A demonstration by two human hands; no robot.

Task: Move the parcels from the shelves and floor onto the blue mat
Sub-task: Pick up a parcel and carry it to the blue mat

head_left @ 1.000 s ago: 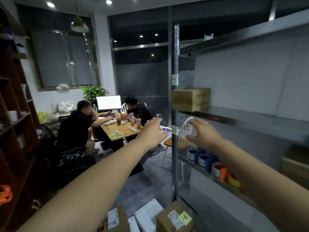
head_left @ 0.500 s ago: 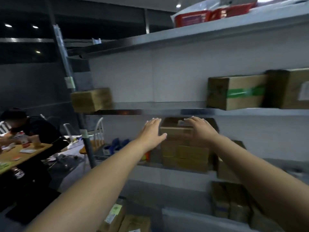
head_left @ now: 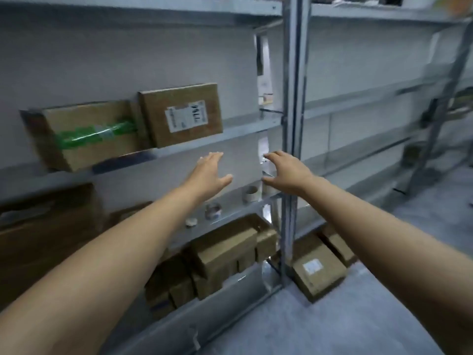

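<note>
Both arms reach toward the metal shelving [head_left: 290,124]: the left hand [head_left: 208,175] and right hand [head_left: 286,170] hover side by side in front of it, fingers [head_left: 215,157] spread apart and relaxed, holding nothing. On the shelf just above the left hand, a green-taped cardboard parcel [head_left: 87,134] leans beside a parcel with a white label [head_left: 181,115]. More cardboard parcels [head_left: 225,249] crowd the bottom shelf below a few tape rolls [head_left: 213,210], and a labelled parcel [head_left: 317,275] lies on the grey floor [head_left: 332,324] by the upright.

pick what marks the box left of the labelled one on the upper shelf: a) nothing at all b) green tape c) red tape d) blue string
b: the left box beside the labelled box has a green tape band across its front.
</note>
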